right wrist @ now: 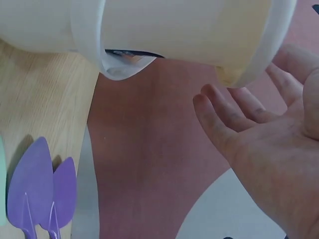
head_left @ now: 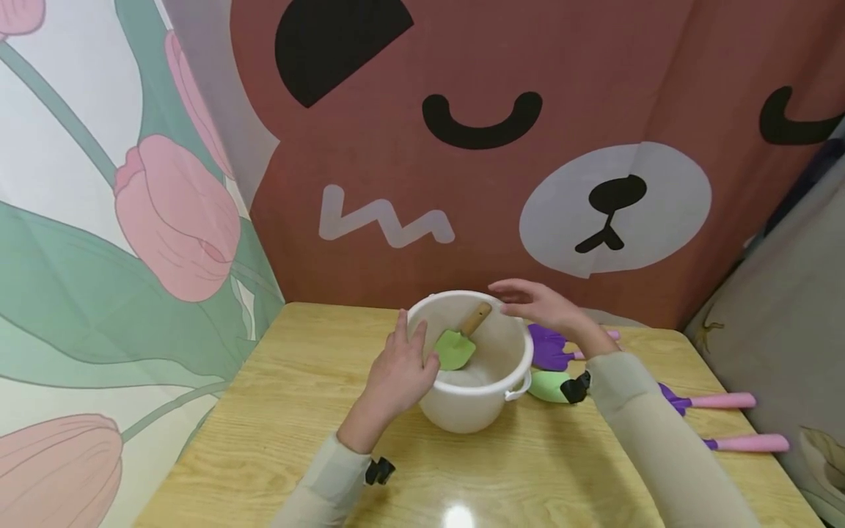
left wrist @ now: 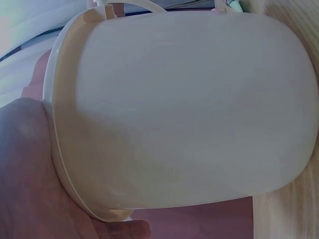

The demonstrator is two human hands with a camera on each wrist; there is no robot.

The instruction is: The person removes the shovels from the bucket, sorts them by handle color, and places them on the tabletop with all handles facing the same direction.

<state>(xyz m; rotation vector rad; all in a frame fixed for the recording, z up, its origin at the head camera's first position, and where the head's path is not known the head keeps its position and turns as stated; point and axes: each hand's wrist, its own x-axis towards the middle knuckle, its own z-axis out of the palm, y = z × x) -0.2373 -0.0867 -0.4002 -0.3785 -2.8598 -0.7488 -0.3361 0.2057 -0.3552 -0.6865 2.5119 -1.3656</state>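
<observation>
A white bucket (head_left: 462, 411) stands upright on the wooden table. Inside it lies a small green trowel (head_left: 455, 350) with a wooden handle, leaning toward the far wall. My left hand (head_left: 399, 370) rests on the bucket's left rim with its fingers extended; the left wrist view shows the palm against that rim (left wrist: 65, 129). At the far right of the bucket, my right hand (head_left: 544, 304) is raised with its fingers loosely bent. In the right wrist view the right hand's fingertips (right wrist: 209, 94) are beside the rim, and nothing is held.
Purple shovel heads (head_left: 548, 348) and a light green piece (head_left: 548, 386) lie right of the bucket, partly behind my right arm. Further right are pink shovel handles (head_left: 752, 443). A curtain with a bear print (head_left: 488, 242) hangs at the table's back edge.
</observation>
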